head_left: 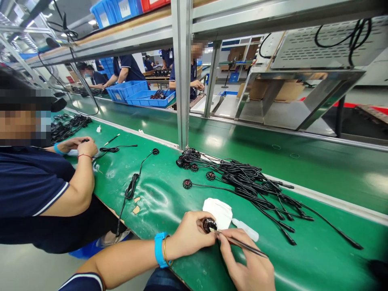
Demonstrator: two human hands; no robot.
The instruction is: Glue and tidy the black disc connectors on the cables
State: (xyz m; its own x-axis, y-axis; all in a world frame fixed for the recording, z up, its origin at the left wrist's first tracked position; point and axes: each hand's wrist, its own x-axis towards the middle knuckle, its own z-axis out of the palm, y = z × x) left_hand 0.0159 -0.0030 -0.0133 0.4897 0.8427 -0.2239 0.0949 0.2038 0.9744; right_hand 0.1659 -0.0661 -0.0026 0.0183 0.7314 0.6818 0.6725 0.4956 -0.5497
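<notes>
My left hand (pixel 191 235) grips a round, black, ribbed part (pixel 209 223) between thumb and fingers, just above the green mat (pixel 163 226). In my right hand (pixel 250 260) is a thin, dark, pen-like tool (pixel 245 245), its pale tip touching or very near the part's rim. Behind my hands lie a crumpled white cloth or paper (pixel 218 211) and a small translucent bottle (pixel 247 230). A heap of black cables (pixel 248 182) with round ends spreads farther back; one round end (pixel 187 184) sits apart at its left.
A co-worker (pixel 45 178) sits at my left, hands on a small black part. Between us lies a bundled cable (pixel 131 186) near scraps (pixel 136 209). A metal post (pixel 181 81) rises behind the mat. Beyond it are a green belt (pixel 230 139) and blue bins (pixel 151 99).
</notes>
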